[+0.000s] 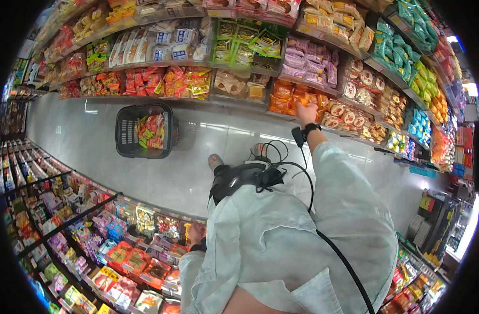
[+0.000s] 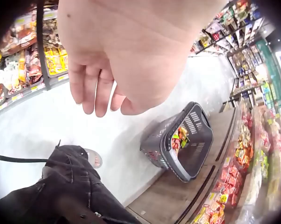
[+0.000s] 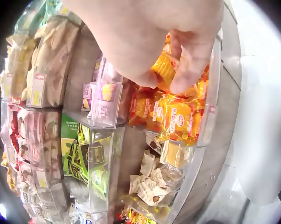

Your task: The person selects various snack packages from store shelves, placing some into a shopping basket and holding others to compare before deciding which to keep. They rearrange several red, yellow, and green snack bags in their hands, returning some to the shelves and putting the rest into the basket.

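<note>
My right hand (image 1: 307, 113) reaches into a shelf bin of orange-wrapped snack packets (image 1: 282, 97). In the right wrist view its thumb and fingers bend down around one orange snack packet (image 3: 164, 68), with more packets just below the fingertips. My left hand (image 2: 126, 56) hangs beside my body, its fingers loosely bent and nothing in them. Seen from the head, that hand (image 1: 196, 234) is near the lower shelf of packaged snacks. A dark shopping basket (image 1: 172, 131) stands on the floor by the shelving, holding several colourful packets (image 1: 151, 131).
Purple packets (image 1: 307, 60) fill the bin above the orange ones, and round white-and-red packets (image 1: 349, 116) lie to the right. Green packets (image 3: 91, 158) are nearby. A grey tiled floor (image 1: 192, 183) runs between the shelf rows. A black cable (image 1: 349, 267) crosses my shirt.
</note>
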